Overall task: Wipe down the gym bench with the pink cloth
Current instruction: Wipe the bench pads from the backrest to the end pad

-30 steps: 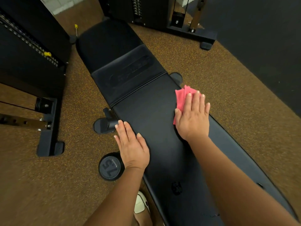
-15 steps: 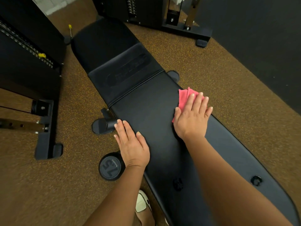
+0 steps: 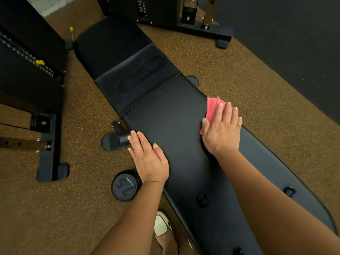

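Note:
A long black padded gym bench (image 3: 171, 118) runs diagonally from the upper left to the lower right. The pink cloth (image 3: 212, 109) lies flat on the bench's right edge, mostly covered by my right hand (image 3: 222, 131), which presses on it with straight fingers. My left hand (image 3: 149, 157) rests flat on the bench's left edge, fingers straight, holding nothing.
A black dumbbell marked 15 (image 3: 125, 186) stands on the brown speckled floor by the bench's left side, near a bench foot (image 3: 114, 140). Weight machine frames stand at the left (image 3: 46, 144) and at the top (image 3: 202, 28). My shoe (image 3: 161, 227) shows below.
My right hand has slid the pink cloth a little along the bench's right edge toward the near end. My left hand stays put on the left edge.

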Tool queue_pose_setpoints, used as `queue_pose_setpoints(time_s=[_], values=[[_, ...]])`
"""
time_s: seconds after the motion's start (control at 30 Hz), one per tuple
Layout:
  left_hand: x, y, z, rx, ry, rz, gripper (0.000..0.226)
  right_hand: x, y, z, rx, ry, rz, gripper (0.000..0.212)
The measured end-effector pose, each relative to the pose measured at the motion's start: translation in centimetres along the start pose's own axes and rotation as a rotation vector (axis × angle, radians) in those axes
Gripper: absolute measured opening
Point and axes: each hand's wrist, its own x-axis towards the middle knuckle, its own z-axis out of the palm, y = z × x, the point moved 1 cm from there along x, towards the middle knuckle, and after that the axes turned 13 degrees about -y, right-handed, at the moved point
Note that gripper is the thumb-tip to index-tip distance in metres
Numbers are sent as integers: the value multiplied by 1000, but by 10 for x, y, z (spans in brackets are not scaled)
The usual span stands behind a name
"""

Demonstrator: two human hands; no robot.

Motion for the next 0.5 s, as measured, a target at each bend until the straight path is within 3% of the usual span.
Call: queue_pose_setpoints(time_s=[0.13,0.2,0.37,0.43,0.5], values=[[-1,-1,0,3,-2,-5,64,-21,30,6,-193,-24,-304,70],[-1,1,-1,4,-10,-4,64,-25,42,6,-198,-29,-263,71],[-1,2,-2,-2,-7,7,64,-15,10,3,77,0,143,73],[0,0,-1,-10,-4,9,63,-17,-2,5,35,0,110,72],[1,-1,0,-19,-5,10,63,-28,-4,13,-77,-5,-79,71]])
